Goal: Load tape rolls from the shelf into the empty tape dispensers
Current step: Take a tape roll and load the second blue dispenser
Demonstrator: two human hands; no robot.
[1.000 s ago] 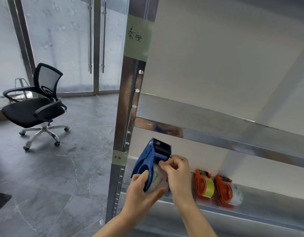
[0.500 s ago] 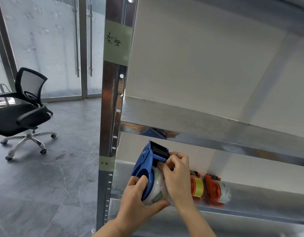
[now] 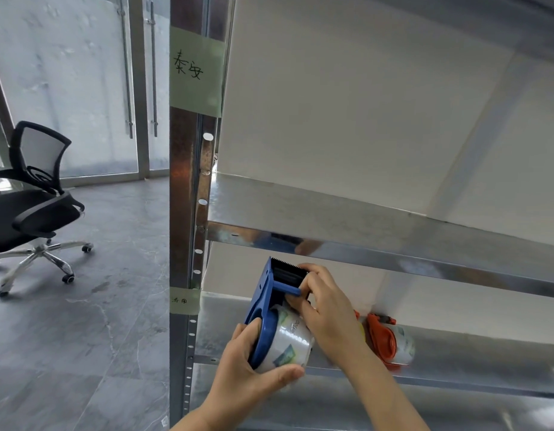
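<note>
Left hand (image 3: 247, 377), right hand (image 3: 328, 315), fingers (image 3: 311, 276) curled

I count one blue tape dispenser (image 3: 263, 309) with one tape roll (image 3: 288, 343) in it, and two hands: left hand (image 3: 247, 381), right hand (image 3: 328, 312). One shelf (image 3: 456, 362) carries one orange dispenser (image 3: 381, 337) holding one white roll (image 3: 403, 342), plus an orange sliver (image 3: 357, 315), perhaps a second dispenser. One office chair (image 3: 30, 206). Two green labels: upper label (image 3: 196, 70), lower label (image 3: 185, 301).

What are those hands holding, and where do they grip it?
The left hand grips the blue tape dispenser round its lower end and tape roll; the right hand pinches its upper part below the teeth.
</note>
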